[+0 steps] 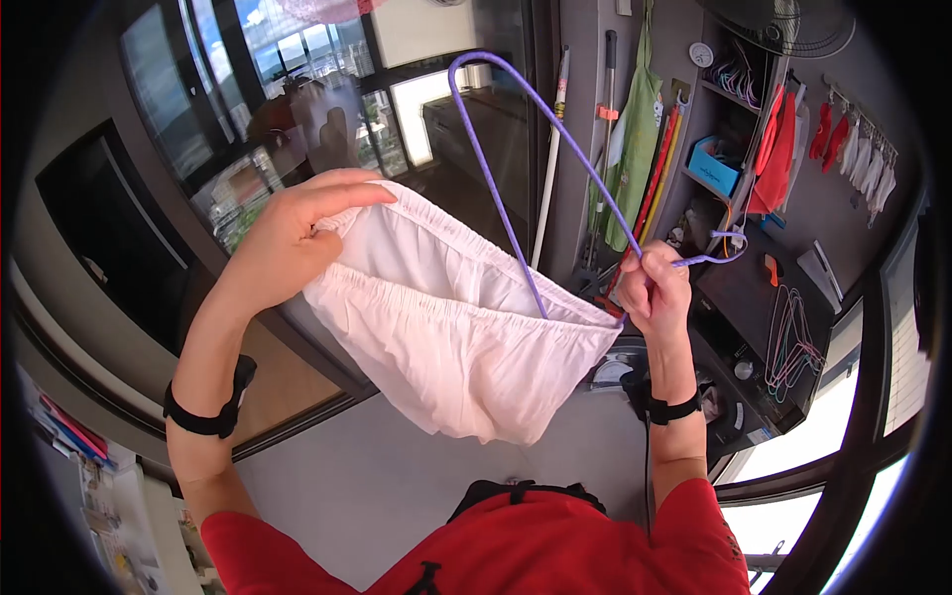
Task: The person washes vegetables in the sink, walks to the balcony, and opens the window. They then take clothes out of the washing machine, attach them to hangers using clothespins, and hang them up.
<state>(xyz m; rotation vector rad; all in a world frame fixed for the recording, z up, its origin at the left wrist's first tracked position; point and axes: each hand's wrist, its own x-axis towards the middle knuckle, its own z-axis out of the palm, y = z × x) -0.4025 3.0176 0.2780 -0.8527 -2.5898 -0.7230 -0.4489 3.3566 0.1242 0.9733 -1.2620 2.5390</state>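
Observation:
My left hand (pixel 297 233) is closed on one end of the elastic waistband of a white garment (pixel 466 367), holding it stretched open. Whether it is shorts or a skirt I cannot tell. In my right hand (pixel 656 288) is a purple clothes hanger (pixel 496 198), gripped near its neck with the hook pointing right. One end of the hanger reaches down inside the waistband, while its other end sticks up above the garment. The waistband's right end lies at the hanger's lower side, just below my right fingers.
Clothes hangers (pixel 793 342) lie on a dark counter (pixel 739 297) at the right. A green apron (pixel 632 129) and long poles (pixel 548 169) hang by the back wall. White and red socks (pixel 863 164) hang from a clip rack. A glass door stands at the left.

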